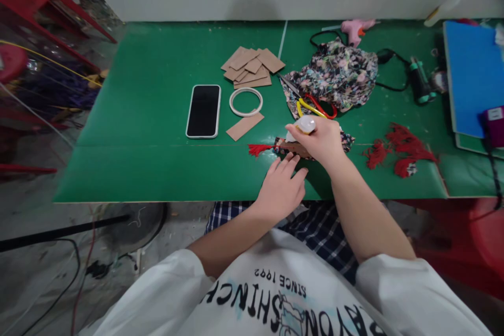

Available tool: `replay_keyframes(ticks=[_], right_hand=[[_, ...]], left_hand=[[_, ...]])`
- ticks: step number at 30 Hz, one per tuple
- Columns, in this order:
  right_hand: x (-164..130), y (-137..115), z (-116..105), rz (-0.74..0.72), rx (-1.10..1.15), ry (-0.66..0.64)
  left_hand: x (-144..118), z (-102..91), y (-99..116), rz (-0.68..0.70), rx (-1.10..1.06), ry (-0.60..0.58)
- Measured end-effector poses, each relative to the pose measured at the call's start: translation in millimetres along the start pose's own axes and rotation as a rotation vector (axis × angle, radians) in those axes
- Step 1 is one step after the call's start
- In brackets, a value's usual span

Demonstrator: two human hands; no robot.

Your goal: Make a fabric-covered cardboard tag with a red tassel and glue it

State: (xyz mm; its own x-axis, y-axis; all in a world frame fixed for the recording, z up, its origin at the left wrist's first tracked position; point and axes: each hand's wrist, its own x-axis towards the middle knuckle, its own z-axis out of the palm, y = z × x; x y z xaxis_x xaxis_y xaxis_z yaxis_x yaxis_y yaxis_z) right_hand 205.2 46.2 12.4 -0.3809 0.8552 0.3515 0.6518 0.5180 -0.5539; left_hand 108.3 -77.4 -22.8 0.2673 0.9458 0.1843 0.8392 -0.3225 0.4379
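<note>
A strip of brown card point(297, 149) lies on a strip of flowered cloth point(348, 140), close to the near edge of the green bench point(149, 168) and right of its middle. A red tassel point(258, 150) sticks out from the cloth's left end. The right hand point(325, 139) is closed round a white bottle point(306, 125), held just over the card; whether the tip touches is hidden. The left hand point(281, 184) has its fingers apart — not gripping — with the fingertips at the card's near side.

Farther left, a loose card piece point(244, 126) lies by a white ring point(231, 102), with a black-screened phone point(203, 111) beside them. Toward the far edge sits a heap of card pieces point(252, 68). Right of it, scissors point(311, 107) with yellow and red handles rest on a crumpled flowered cloth point(342, 76), a pink glue gun point(355, 30) behind. More red tassels point(403, 142) lie near the right end's front corner. By the right edge is a blue folder point(474, 73) and a purple box point(495, 131), its white label too small to read. The person's white shirt point(275, 252) reads "SINCE 1992" and — partly folded away — "SHINCH" and "AYON".
</note>
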Motion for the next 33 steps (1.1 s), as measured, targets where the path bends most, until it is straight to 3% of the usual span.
replay_keyframes(ticks=[9,16,33], right_hand=[[-10,-10,3,-0.123,0.081,-0.147],[-9,-6,3,-0.142,0.087,-0.113],[-6,5,-5,-0.159,0.064,-0.169]], left_hand=[[0,0.5,-2,0.010,-0.004,-0.004],[0,0.5,-1,0.012,-0.001,0.002],[0,2.6,-1,0.010,0.006,0.018]])
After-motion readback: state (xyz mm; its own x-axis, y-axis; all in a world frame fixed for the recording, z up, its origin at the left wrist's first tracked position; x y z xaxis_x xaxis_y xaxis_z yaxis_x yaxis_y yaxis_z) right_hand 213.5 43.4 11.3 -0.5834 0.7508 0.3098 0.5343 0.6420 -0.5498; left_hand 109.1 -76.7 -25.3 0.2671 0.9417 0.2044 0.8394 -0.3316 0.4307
